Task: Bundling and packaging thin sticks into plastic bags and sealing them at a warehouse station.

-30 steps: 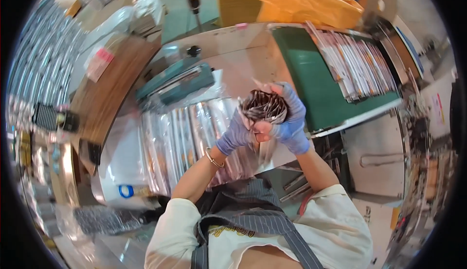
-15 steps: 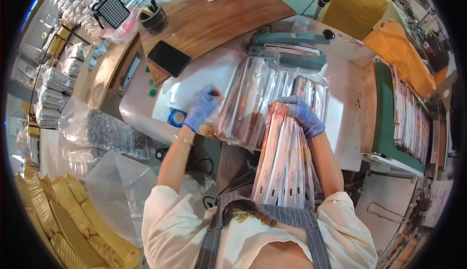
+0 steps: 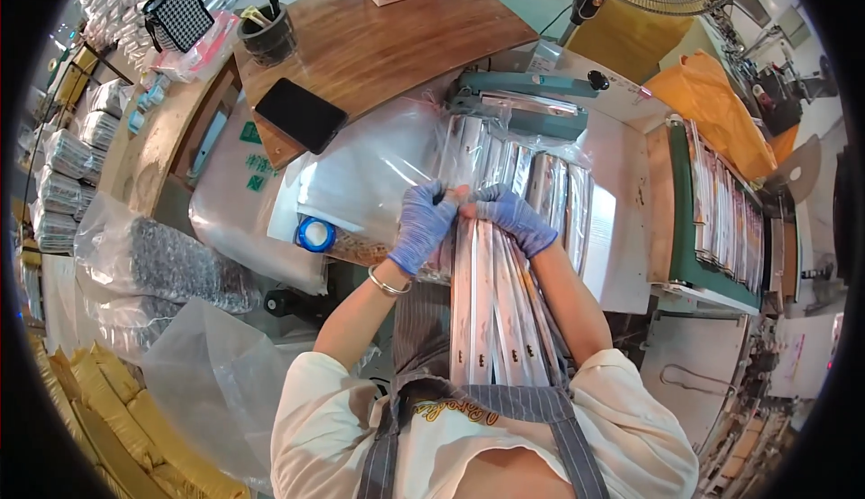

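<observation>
Fingers of both gloved hands pinch together at the top end of a bundle of long silver sachets [image 3: 491, 319], which stands tilted up from the lap toward the bench. Left hand [image 3: 422, 227] grips the near-left corner of the bundle top, thumb and fingertips shut on the foil; right hand [image 3: 515, 218] meets it from the other side, fingers curled over the same ends, so the two hands touch. More sachets [image 3: 541, 183] lie flat on the bench just beyond, under clear film, in front of a green sealer [image 3: 527, 102]. A phone [image 3: 302, 113] rests on the wooden table [image 3: 378, 39], well apart, and a blue tape roll [image 3: 316, 234] sits near the left wrist

To square the ends well, I judge the grip should stay light enough for the strips to slide level, with both thumbs pressing evenly; squeeze one side harder and the slick foil will likely fan out or slip toward the lap
</observation>
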`<state>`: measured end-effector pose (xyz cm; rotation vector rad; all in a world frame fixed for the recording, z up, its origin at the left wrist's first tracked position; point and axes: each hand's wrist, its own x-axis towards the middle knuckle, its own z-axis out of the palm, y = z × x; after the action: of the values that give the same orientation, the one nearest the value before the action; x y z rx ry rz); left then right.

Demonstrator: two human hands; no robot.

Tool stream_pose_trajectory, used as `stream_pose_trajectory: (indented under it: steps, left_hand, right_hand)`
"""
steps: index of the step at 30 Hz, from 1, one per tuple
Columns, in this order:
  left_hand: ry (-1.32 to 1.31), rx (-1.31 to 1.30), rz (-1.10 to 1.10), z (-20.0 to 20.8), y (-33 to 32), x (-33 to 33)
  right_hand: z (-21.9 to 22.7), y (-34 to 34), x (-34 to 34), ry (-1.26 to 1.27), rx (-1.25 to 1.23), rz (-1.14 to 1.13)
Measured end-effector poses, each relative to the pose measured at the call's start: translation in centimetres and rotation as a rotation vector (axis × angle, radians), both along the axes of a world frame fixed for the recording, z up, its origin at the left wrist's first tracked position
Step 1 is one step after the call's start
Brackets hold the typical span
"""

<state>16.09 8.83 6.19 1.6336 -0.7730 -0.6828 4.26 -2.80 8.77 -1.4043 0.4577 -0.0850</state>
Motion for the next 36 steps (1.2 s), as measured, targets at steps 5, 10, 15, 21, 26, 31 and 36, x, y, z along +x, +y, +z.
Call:
stream_pose_trajectory:
  steps: [5, 10, 15, 21, 26, 31, 36]
  left_hand:
    - [0.068, -0.11, 0.059, 1.7, 2.1, 3.5]
    - [-0.839, -0.225, -0.122, -1.0, 2.8, -0.7]
    - [-0.71, 0.234, 0.038, -0.1, 4.4, 1.8]
    - [-1.243, 0.182, -0.231, 0.9, 5.3, -4.6]
    - [-1.141, -0.117, -0.221, -3.7, 5.4, -6.5]
    - [-1.033, -0.379, -0.446, 0.2, 1.1, -13.9]
    - [-0.912, -0.193, -1.377, 3.1, 4.8, -18.8]
  right_hand:
    - [-1.3, -2.0, -1.7, 0.105, 0.004, -0.094]
    - [-1.1, -1.8, -1.5, 0.085, -0.254, 0.038]
    - [0.7, -2.4, -7.5, 0.082, -0.091, -0.166]
    - [-1.2, -0.2, -3.5, -0.158, -0.282, 0.02]
    - [-1.9, 0.5, -5.1, -0.136, -0.512, -0.212]
    - [1.5, 6.0, -18.8, -0.203, 0.139, -0.78]
    - [0.1, 17.5, -30.1, -0.066, 0.3, -1.055]
